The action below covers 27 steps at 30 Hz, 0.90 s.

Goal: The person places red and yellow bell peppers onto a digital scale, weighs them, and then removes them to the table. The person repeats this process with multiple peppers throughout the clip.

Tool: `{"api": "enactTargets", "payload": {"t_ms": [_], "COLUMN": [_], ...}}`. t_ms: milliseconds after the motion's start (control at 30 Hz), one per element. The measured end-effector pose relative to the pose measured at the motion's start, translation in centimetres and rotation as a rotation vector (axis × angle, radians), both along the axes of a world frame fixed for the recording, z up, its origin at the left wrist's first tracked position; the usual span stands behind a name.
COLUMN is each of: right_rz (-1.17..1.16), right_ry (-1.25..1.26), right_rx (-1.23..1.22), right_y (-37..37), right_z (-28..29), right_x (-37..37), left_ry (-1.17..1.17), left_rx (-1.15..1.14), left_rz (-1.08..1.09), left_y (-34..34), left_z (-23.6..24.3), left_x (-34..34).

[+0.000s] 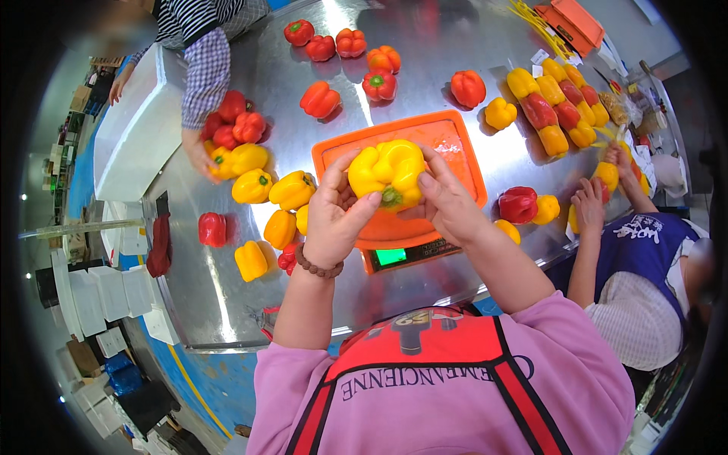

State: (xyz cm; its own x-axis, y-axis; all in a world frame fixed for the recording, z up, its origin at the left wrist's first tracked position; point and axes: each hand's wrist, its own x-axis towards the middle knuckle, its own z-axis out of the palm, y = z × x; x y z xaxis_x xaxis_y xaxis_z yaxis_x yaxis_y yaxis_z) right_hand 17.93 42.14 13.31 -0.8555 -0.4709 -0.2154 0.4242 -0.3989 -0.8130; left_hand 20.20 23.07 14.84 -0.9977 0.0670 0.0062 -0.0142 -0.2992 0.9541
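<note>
A yellow bell pepper [388,168] is held between both my hands, its green stem end turned toward me. My left hand [338,203] closes on its left side, thumb near the stem. From the other side my right hand [455,199] grips it, fingers behind and thumb in front. Below the pepper lies an orange tray [474,171] on a scale with a lit green display [391,256]. To the left of the tray rest several yellow peppers, including one [291,189] close to my left wrist.
Red peppers [379,85] are scattered across the metal table [425,45]. At left a co-worker's hand [199,155] touches yellow peppers beside a white foam box [140,125]. At right another co-worker's hands [588,203] handle peppers near rows of packed ones [539,111]. An orange basket [572,26] stands far right.
</note>
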Motion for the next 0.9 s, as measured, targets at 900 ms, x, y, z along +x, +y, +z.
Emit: {"api": "enactTargets", "payload": {"t_ms": [900], "right_rz": [-0.036], "right_ry": [0.128], "right_rx": [0.062], "right_y": [0.1], "right_z": [-1.0], "right_x": [0.5], "left_ry": [-0.127], "left_rx": [-0.022], "left_rz": [-0.156], "left_y": [-0.8], "left_z": [-1.7], "left_x": [-0.9]}}
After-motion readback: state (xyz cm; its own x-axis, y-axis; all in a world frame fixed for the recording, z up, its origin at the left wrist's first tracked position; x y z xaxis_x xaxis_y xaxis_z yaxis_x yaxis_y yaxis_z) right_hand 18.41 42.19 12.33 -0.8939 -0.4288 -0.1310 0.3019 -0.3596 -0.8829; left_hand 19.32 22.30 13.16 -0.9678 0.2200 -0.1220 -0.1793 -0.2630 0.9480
